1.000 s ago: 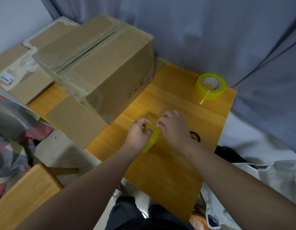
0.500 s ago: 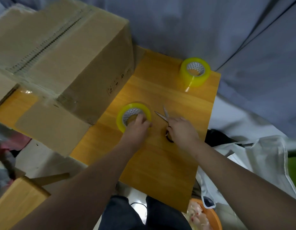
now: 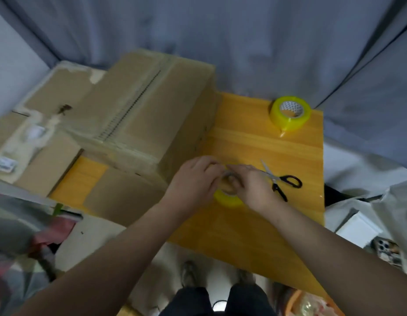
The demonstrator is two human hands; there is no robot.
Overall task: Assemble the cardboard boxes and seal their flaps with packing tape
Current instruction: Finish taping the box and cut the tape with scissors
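Tape rolls number two. Both the left hand [image 3: 193,181] and right hand [image 3: 252,188] curl round the near tape roll [image 3: 227,198], seemingly raised off the wooden table [image 3: 255,224] beside one cardboard box [image 3: 141,115]. The far tape roll [image 3: 290,114] sits at the back edge. One pair of scissors [image 3: 282,181] lies free, the right hand having left it.

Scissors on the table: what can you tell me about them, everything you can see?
The scissors have black loop handles, probably plastic, and pale metal blades. They lie flat on the yellow wooden table, handles spread apart and nearer the person, blades pointing away and to the left. One blade shows clearly; the other seems to run under the right hand, which is busy with a tape roll. Nothing grips the scissors; whether that hand brushes them I cannot tell.
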